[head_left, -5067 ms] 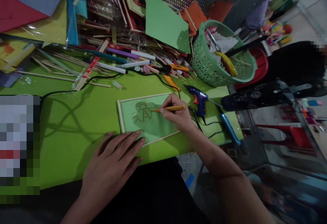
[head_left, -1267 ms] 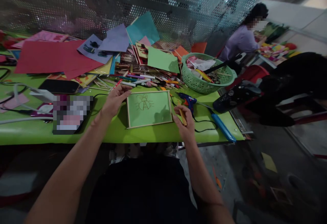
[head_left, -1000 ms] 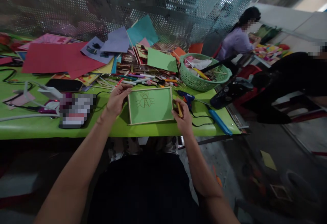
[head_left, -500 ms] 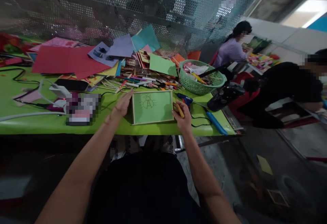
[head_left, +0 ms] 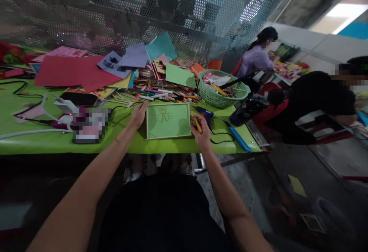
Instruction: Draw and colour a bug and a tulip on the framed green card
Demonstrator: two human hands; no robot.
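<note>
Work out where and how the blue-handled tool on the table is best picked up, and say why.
The best grip is probably the middle of the blue handle, taken from above and the right. It is long and thicker than the shaft, which points towards the glue gun; the black cord lies on the left, so the right looks freer.

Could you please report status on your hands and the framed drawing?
Left hand at left edge of framed drawing. Right hand at right edge, holding yellow pen. Glue gun close by.
</note>
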